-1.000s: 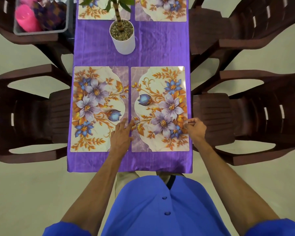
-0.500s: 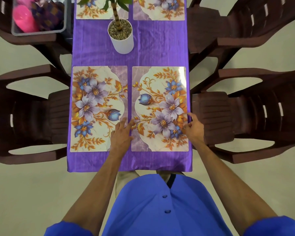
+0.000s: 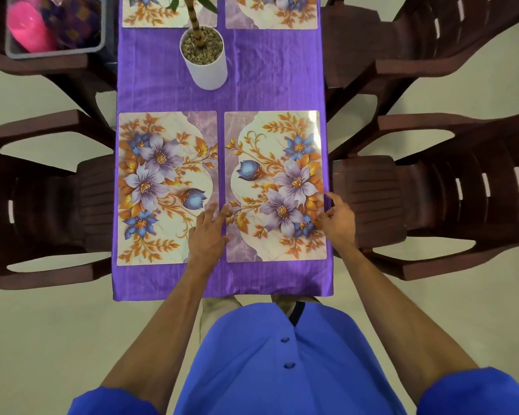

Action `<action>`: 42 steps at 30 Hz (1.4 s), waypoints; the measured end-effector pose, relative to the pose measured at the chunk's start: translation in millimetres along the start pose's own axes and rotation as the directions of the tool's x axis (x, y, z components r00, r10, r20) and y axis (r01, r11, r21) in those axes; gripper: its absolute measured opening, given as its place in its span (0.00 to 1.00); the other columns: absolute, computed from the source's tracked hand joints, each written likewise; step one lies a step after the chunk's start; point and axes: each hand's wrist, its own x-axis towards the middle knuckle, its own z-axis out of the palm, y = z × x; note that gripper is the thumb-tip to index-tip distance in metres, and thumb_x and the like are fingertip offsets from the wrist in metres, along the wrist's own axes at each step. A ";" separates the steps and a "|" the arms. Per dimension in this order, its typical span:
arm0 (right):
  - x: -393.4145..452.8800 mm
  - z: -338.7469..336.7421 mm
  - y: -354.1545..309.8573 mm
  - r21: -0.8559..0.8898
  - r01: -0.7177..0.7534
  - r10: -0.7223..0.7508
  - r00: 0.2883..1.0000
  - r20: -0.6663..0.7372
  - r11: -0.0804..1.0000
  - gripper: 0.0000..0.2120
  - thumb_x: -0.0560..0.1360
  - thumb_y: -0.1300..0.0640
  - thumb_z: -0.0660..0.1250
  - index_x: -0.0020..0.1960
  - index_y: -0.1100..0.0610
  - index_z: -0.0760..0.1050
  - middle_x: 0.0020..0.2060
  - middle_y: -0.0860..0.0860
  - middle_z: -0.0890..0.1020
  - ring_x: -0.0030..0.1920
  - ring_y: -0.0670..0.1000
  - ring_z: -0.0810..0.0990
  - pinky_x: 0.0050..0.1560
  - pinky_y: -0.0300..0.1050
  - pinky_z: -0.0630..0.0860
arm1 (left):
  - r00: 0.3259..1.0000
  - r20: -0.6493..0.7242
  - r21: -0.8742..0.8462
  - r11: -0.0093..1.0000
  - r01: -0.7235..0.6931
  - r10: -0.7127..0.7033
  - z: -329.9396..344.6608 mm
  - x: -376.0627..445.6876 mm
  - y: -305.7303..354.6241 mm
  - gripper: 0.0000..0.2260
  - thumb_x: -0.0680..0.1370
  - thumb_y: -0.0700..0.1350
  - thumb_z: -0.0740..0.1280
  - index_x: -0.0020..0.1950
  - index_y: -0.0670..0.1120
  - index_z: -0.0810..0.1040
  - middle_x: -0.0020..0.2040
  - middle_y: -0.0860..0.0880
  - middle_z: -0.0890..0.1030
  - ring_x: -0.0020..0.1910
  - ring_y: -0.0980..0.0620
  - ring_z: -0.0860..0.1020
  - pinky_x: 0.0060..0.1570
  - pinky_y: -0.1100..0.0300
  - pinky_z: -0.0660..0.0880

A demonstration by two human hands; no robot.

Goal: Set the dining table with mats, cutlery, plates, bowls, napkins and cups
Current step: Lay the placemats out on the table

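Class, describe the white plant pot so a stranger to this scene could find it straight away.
Start at the long table under the purple cloth. Along its middle, between the two near floral mats and the two far ones, stands the pot. It is the only upright thing on the cloth: plain white, round, topped with pebbles, with a green stem.

Glossy mats (image 3: 274,187) on sheeny purple cloth (image 3: 270,70) — ribbed plastic chairs (image 3: 432,190).
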 end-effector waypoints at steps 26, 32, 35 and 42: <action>-9.3 -13.3 23.5 -0.065 0.124 -0.113 0.982 0.151 0.990 0.25 0.81 0.54 0.69 0.77 0.46 0.69 0.63 0.56 0.77 0.58 0.55 0.82 0.60 0.56 0.82 | 1.000 -0.007 -0.016 1.000 -0.006 0.006 -2.8 -1.8 1.8 0.37 0.81 0.54 0.71 0.85 0.57 0.55 0.85 0.47 0.55 0.82 0.42 0.58 0.71 0.34 0.69; -8.5 -12.0 24.1 -0.049 0.082 -0.073 0.985 0.156 0.995 0.25 0.81 0.54 0.70 0.77 0.47 0.70 0.63 0.56 0.77 0.58 0.55 0.82 0.59 0.56 0.83 | 1.000 -0.012 -0.012 1.000 -0.010 0.010 -2.4 -0.4 1.0 0.37 0.81 0.54 0.71 0.85 0.57 0.56 0.85 0.47 0.56 0.82 0.42 0.58 0.70 0.34 0.70; -8.5 -12.5 24.9 -0.022 0.053 -0.049 0.985 0.164 0.998 0.24 0.81 0.55 0.69 0.76 0.48 0.71 0.62 0.55 0.77 0.58 0.54 0.82 0.57 0.53 0.82 | 1.000 -0.017 -0.014 1.000 -0.014 0.013 -2.7 0.1 1.3 0.36 0.81 0.54 0.71 0.84 0.57 0.56 0.84 0.47 0.56 0.81 0.42 0.60 0.68 0.35 0.74; -7.9 -11.0 26.5 -0.011 0.037 -0.034 0.987 0.158 0.999 0.23 0.81 0.55 0.70 0.75 0.47 0.72 0.62 0.53 0.77 0.57 0.54 0.83 0.57 0.54 0.84 | 1.000 -0.016 -0.011 1.000 -0.015 0.015 -1.2 0.0 1.1 0.36 0.81 0.55 0.70 0.84 0.58 0.55 0.84 0.47 0.56 0.81 0.43 0.60 0.67 0.35 0.75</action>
